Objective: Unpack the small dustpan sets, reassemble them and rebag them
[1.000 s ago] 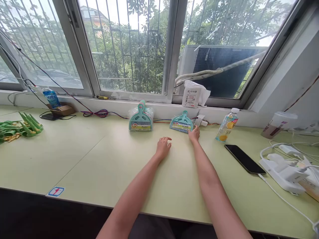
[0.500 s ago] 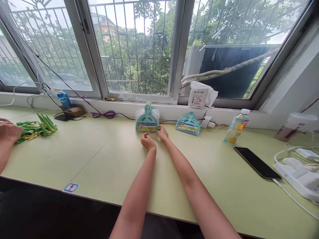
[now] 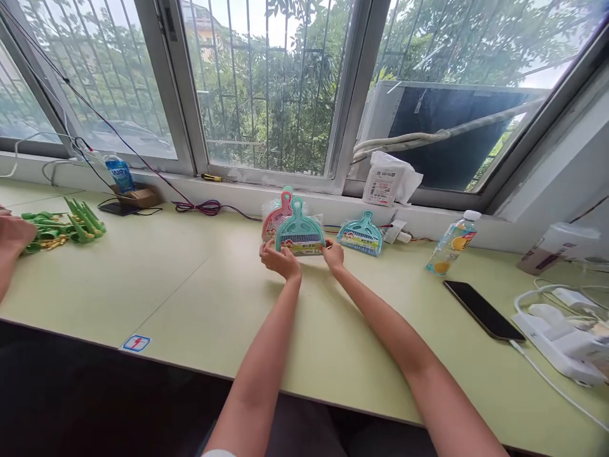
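Note:
Between my two hands is a teal mini dustpan and brush set in clear wrap, upright with its handle at the top. My left hand is closed on its lower left corner. At the lower right corner, the fingers of my right hand grip its edge. Right behind it stands a pink dustpan set, partly covered by the teal one; how many sets are stacked there I cannot tell. Another wrapped teal dustpan set leans by the wall, to the right of my right hand.
To the right are a drink bottle, a phone and a power strip with cables. A tissue pack is on the sill. Far left, another person's hand is near green plastic pieces.
The front teal dustpan set has come away from the stack, toward me and to the right, uncovering the pink one. My left hand has taken hold of its left corner.

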The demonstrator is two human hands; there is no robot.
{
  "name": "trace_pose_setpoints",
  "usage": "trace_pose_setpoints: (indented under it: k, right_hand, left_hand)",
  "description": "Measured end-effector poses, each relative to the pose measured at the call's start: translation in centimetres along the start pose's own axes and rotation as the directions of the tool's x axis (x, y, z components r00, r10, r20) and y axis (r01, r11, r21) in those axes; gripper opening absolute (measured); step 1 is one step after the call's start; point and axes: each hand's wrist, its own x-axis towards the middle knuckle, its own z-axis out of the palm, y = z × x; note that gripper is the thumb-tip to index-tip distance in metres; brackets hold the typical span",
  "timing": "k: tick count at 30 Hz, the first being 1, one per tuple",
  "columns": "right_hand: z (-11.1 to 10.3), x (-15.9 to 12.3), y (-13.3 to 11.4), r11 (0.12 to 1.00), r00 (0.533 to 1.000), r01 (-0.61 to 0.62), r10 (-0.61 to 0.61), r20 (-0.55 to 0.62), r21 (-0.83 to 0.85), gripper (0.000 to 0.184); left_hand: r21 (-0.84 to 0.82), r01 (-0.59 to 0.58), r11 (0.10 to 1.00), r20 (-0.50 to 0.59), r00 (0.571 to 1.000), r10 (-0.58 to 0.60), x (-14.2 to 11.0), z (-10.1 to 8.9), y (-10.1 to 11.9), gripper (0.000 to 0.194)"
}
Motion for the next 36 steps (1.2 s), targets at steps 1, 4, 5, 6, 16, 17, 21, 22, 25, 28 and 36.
trace_pose_setpoints:
  k: [1, 4, 5, 6, 16, 17, 21, 22, 25, 28, 36]
  right_hand:
    - [-1.8, -0.1, 0.9, 0.999, 1.000, 0.006, -0.006, -0.002, 0.032, 0.025]
    - [-7.9, -0.7, 4.1, 0.989, 0.991, 0.024, -0.043, 0.126, 0.147, 0.035]
    - [-9.9, -1.1, 5.1, 0.985, 0.984, 0.005, -0.036, 0.174, 0.172, 0.038]
    - [-11.7, -1.7, 6.0, 0.984, 0.978, -0.014, -0.024, 0.207, 0.180, 0.039]
    - [-16.9, -9.3, 4.7, 0.757, 0.847, 0.532, -0.484, 0.222, -0.379, 0.021]
    - [-16.6, -9.6, 4.2, 0.733, 0.818, 0.574, -0.489, 0.304, -0.366, 0.025]
    - [-15.5, -10.0, 3.9, 0.761, 0.809, 0.567, -0.440, 0.390, -0.315, 0.031]
    - [-15.3, -10.0, 4.2, 0.805, 0.833, 0.523, -0.412, 0.369, -0.280, 0.032]
    - [-15.3, -9.5, 5.3, 0.969, 0.925, 0.248, -0.238, 0.295, 0.003, 0.037]
    - [-15.4, -9.0, 6.0, 0.899, 0.955, -0.153, 0.028, 0.297, 0.410, 0.039]
    - [-15.6, -8.5, 6.5, 0.668, 0.960, -0.262, 0.252, 0.120, 0.697, 0.042]
  left_hand:
    - [-0.049, -0.028, 0.998, 0.057, 0.998, 0.031, 0.0, 0.1, 0.1, 0.042]
    - [-0.277, 0.054, 0.959, 0.489, 0.867, 0.092, -0.3, 1.2, 0.1, 0.040]
    - [-0.310, 0.155, 0.938, 0.664, 0.741, 0.097, -0.7, 1.6, 0.0, 0.037]
    - [-0.297, 0.259, 0.919, 0.801, 0.592, 0.091, -1.3, 2.1, -0.1, 0.034]
    - [-0.208, 0.515, 0.831, 0.946, 0.322, 0.038, -6.7, 3.3, -0.5, 0.036]
    - [-0.220, 0.512, 0.830, 0.936, 0.351, 0.031, -6.6, 3.4, -0.6, 0.037]
    - [-0.205, 0.531, 0.822, 0.895, 0.441, -0.061, -5.7, 3.9, -0.9, 0.037]
    - [-0.199, 0.545, 0.814, 0.889, 0.450, -0.084, -5.5, 3.9, -0.9, 0.036]
    - [-0.201, 0.587, 0.784, 0.895, 0.435, -0.096, -5.4, 3.8, -0.5, 0.037]
    - [-0.215, 0.593, 0.776, 0.926, 0.377, -0.032, -5.5, 3.3, 0.2, 0.042]
    - [-0.061, 0.483, 0.874, 0.994, -0.048, 0.096, -5.1, 1.8, 0.9, 0.047]
